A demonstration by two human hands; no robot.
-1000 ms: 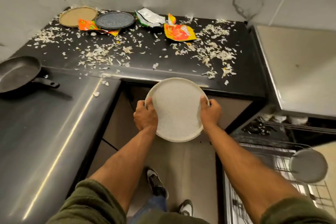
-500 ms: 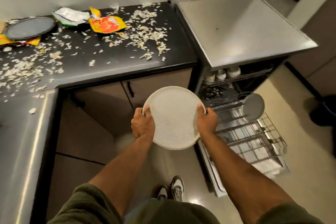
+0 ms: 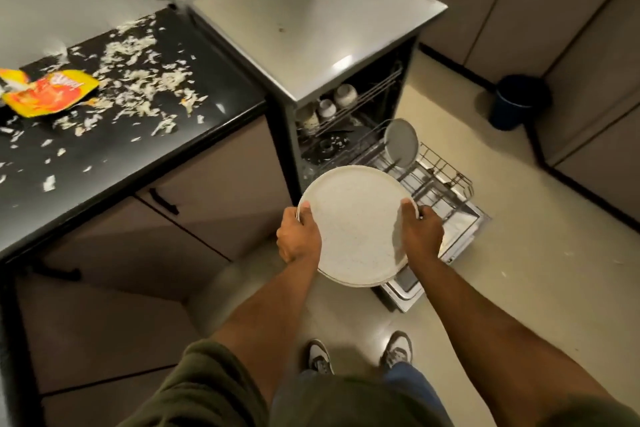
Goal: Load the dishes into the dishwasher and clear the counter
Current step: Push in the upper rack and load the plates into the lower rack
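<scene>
Head camera view looks down at a person who holds a large white plate (image 3: 356,224) in front of the body, above the floor and just before the open dishwasher (image 3: 318,28). On the plate's left edge the left hand (image 3: 298,236) is gripping, with the thumb on the upper face and the fingers curled below the rim. On the right edge the right hand (image 3: 422,234) is gripping in the same way. The plate is nearly flat, a little tilted toward the person. Behind it the lower rack (image 3: 436,180) is pulled out over the open door, and one grey plate (image 3: 401,142) stands upright in the rack's far part. Inside the machine, the upper rack carries some small cups (image 3: 344,95). To the left, the black counter (image 3: 145,156) is covered with pale scraps (image 3: 138,80), and an orange snack wrapper (image 3: 48,92) lies near its left end. A dark bin (image 3: 519,100) stands on the floor at the right, well apart from the dishwasher.
</scene>
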